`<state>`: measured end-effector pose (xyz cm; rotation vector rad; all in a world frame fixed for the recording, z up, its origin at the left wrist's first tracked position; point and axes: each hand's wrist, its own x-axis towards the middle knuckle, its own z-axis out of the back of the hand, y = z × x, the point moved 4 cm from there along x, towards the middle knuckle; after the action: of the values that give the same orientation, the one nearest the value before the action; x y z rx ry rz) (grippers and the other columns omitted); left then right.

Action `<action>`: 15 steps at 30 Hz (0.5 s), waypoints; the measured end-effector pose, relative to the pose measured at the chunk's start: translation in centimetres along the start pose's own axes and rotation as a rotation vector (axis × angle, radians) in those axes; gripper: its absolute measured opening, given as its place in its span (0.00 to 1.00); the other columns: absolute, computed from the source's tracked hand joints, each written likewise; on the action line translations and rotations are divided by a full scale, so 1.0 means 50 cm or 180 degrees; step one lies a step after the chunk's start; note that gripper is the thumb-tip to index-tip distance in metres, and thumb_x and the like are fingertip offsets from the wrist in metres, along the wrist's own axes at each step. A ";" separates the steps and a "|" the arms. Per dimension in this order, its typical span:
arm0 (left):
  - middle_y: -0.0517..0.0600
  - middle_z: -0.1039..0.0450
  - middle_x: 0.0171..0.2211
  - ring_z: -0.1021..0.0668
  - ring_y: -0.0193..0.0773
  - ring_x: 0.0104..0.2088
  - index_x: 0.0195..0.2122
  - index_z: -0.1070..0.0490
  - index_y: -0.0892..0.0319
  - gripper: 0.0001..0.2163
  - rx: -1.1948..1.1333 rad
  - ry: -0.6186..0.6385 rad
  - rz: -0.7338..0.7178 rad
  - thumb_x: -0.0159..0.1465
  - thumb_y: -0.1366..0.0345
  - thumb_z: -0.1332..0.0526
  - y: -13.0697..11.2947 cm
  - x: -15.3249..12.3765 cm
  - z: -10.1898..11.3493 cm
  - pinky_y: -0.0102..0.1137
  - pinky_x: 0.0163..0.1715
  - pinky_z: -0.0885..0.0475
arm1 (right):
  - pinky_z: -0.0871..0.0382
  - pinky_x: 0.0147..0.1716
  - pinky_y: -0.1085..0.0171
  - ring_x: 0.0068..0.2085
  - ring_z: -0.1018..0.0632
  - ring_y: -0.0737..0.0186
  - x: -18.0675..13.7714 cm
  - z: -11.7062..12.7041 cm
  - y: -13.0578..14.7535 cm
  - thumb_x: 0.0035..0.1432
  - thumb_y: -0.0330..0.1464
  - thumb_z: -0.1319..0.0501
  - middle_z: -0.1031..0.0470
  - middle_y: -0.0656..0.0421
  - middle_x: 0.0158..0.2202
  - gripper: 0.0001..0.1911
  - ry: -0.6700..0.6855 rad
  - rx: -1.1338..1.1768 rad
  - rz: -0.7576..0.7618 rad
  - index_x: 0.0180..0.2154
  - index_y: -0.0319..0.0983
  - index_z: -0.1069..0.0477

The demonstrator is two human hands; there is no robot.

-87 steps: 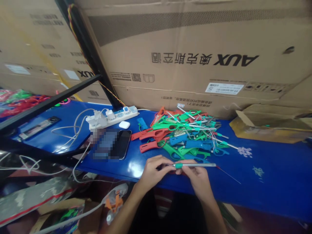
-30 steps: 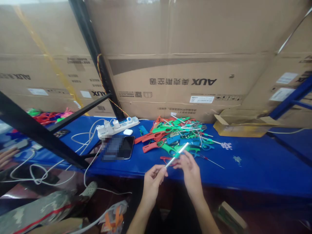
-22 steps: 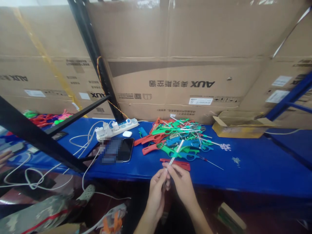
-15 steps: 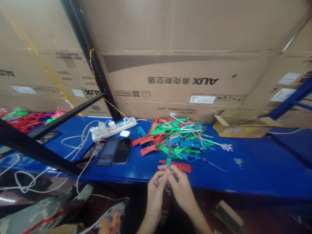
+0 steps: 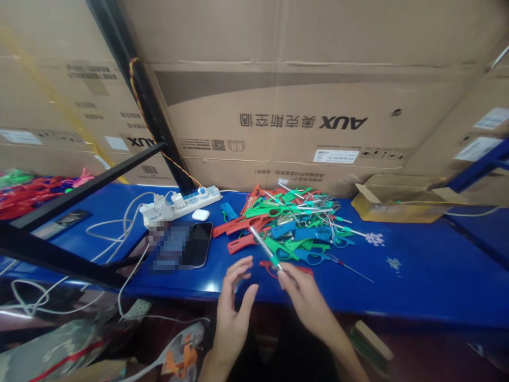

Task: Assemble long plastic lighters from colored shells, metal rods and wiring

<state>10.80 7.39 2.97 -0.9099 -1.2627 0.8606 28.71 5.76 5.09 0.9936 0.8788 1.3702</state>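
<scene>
My right hand (image 5: 299, 289) pinches a thin metal rod with a green collar (image 5: 265, 248), which points up and to the left over the blue table's front edge. My left hand (image 5: 234, 301) hovers just left of it with fingers spread and nothing in them. Under the rod's lower end lies a flat red plastic piece (image 5: 287, 267). Behind it sits a heap of red, green and blue plastic handles and metal rods (image 5: 294, 223).
On the blue table (image 5: 417, 276) lie a phone (image 5: 196, 244), a white earbud case (image 5: 200, 215) and a power strip (image 5: 178, 201) with white cables. An open carton (image 5: 401, 204) stands right. Big cardboard boxes (image 5: 310, 95) wall the back; a black frame bar (image 5: 79, 185) crosses left.
My left hand has let go of the rod and opened, moving down and left. The rod has swung from upright to leaning left in my right hand.
</scene>
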 end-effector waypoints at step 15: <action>0.48 0.20 0.53 0.21 0.45 0.53 0.59 0.29 0.48 0.14 0.2017 0.1725 -0.0625 0.76 0.57 0.47 0.016 0.061 0.001 0.43 0.56 0.27 | 0.29 0.46 0.61 0.49 0.20 0.54 -0.005 -0.012 0.009 0.71 0.36 0.43 0.21 0.54 0.51 0.14 0.1068 -0.0919 0.0112 0.57 0.44 0.34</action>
<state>11.08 10.49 3.47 -0.4470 -0.5392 0.7240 27.97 5.53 5.26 0.5689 0.8784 1.6695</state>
